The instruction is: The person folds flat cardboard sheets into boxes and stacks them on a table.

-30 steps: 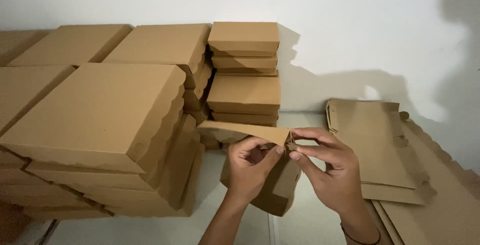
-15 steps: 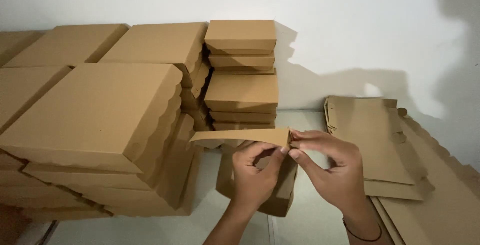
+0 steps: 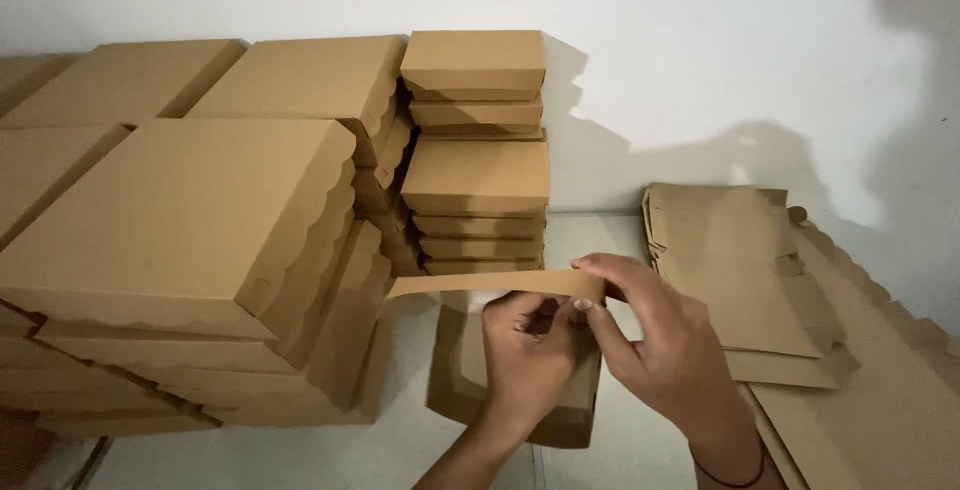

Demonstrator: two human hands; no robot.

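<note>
A half-folded brown cardboard box [image 3: 455, 375] hangs in front of me above the pale table [image 3: 400, 450]. Its long flap [image 3: 480, 284] stretches out to the left, roughly level. My left hand [image 3: 525, 355] grips the box from below, fingers curled at the flap's right end. My right hand [image 3: 655, 345] pinches the same end of the flap between thumb and fingers, touching the left hand. The lower part of the box is partly hidden behind both hands.
Tall stacks of finished brown boxes with scalloped lids [image 3: 190, 220] fill the left. A narrower stack of small boxes [image 3: 475, 150] stands against the white wall. Flat unfolded cardboard blanks [image 3: 740, 270] lie at the right, with larger sheets [image 3: 880, 390] near the right edge.
The view has dropped slightly. Both hands have moved closer together on the flap's end, and the box body has swung more upright beneath them.
</note>
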